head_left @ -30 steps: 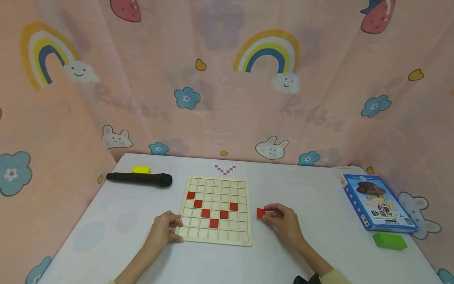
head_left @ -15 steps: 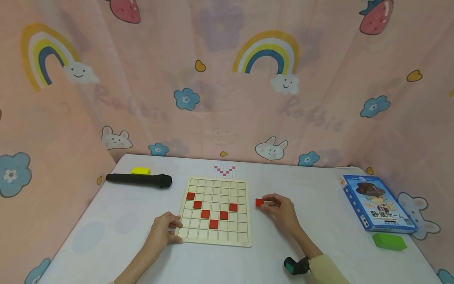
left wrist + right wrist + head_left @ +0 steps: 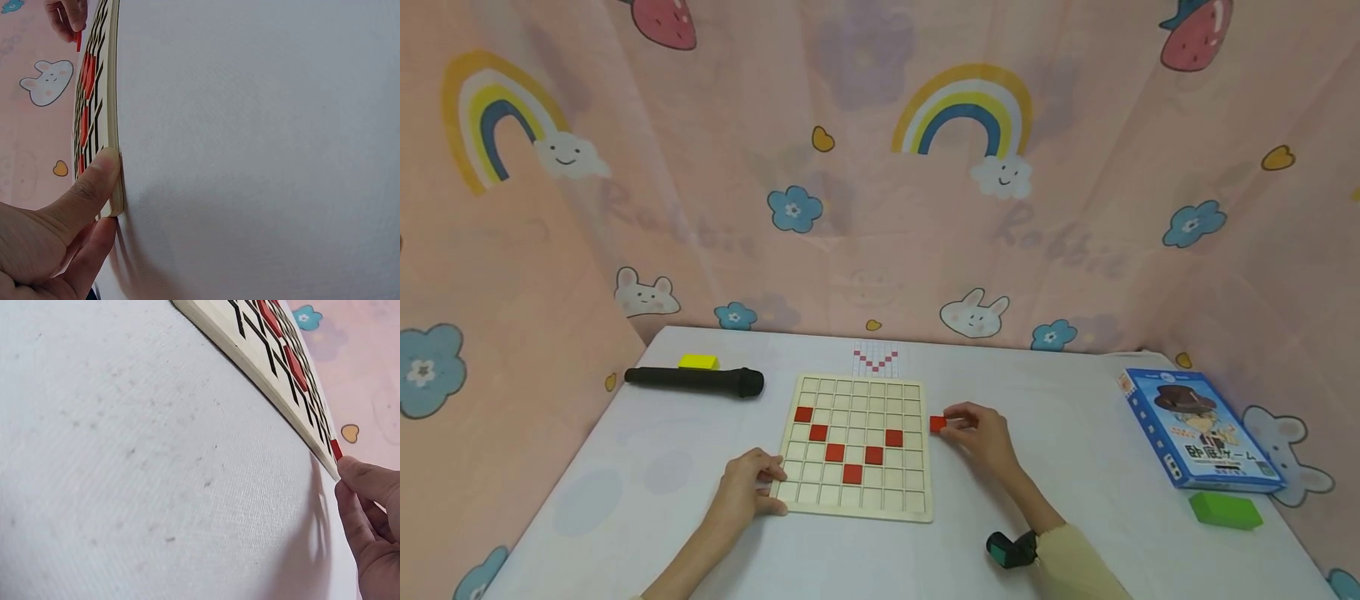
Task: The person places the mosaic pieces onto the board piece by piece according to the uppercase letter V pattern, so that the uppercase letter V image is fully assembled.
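Observation:
A cream grid board (image 3: 811,383) lies on the table with several red square tiles (image 3: 852,474) set in its cells in a V shape. My left hand (image 3: 747,487) holds the board's near left corner; in the left wrist view the thumb (image 3: 103,165) presses the edge and a finger lies against the adjoining side. Between thumb and fingertips my right hand (image 3: 981,437) pinches another red tile (image 3: 937,424), just off the board's right edge. That tile shows as a thin red strip (image 3: 336,449) in the right wrist view.
Behind the board is a small printed pattern sheet (image 3: 876,358) with a red V. A black microphone (image 3: 692,381) and a yellow block (image 3: 698,361) lie at the back left. To the right are a blue game box (image 3: 1198,429) and a green block (image 3: 1225,510).
My right hand has moved away from me and then left toward the board, carrying the red tile. The left hand and the board have stayed in place.

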The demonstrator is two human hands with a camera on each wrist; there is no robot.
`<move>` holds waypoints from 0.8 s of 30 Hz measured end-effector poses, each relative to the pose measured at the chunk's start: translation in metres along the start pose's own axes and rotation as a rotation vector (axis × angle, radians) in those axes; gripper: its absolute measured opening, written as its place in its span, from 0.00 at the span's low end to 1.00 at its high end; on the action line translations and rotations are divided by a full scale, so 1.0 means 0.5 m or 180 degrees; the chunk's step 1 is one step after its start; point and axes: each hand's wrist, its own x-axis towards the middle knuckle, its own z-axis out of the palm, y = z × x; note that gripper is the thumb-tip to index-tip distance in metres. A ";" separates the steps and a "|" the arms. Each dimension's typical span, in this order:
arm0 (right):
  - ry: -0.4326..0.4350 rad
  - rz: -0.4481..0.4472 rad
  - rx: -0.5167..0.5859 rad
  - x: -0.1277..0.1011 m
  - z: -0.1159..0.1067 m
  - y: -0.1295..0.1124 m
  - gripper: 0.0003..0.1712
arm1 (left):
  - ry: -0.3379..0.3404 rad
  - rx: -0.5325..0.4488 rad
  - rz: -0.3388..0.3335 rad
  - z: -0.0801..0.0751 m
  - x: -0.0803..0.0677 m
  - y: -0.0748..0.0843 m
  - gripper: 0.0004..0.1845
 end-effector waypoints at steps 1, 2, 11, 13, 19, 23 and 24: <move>-0.0007 -0.0006 -0.0020 0.001 0.002 -0.004 0.17 | 0.0001 -0.0001 -0.0002 0.000 0.000 -0.001 0.21; -0.0016 -0.0012 -0.0031 0.002 0.005 -0.007 0.16 | 0.0001 -0.0002 -0.0004 0.000 0.000 -0.002 0.21; -0.0107 -0.0090 -0.0170 0.017 0.022 -0.027 0.16 | -0.0018 -0.0009 -0.0045 0.002 0.004 -0.004 0.21; -0.0132 -0.0095 -0.0202 0.021 0.024 -0.031 0.16 | -0.0022 -0.0004 -0.0056 0.003 0.006 -0.004 0.21; -0.0191 -0.0079 -0.0159 0.026 0.028 -0.045 0.16 | -0.0026 0.0003 -0.0034 0.004 0.007 -0.005 0.21; -0.0240 -0.0069 -0.0116 0.029 0.033 -0.046 0.15 | -0.0003 0.0006 0.0014 0.004 0.006 -0.006 0.21; -0.0251 -0.0050 -0.0104 0.030 0.035 -0.045 0.14 | 0.0000 0.0009 0.0017 0.004 0.005 -0.007 0.21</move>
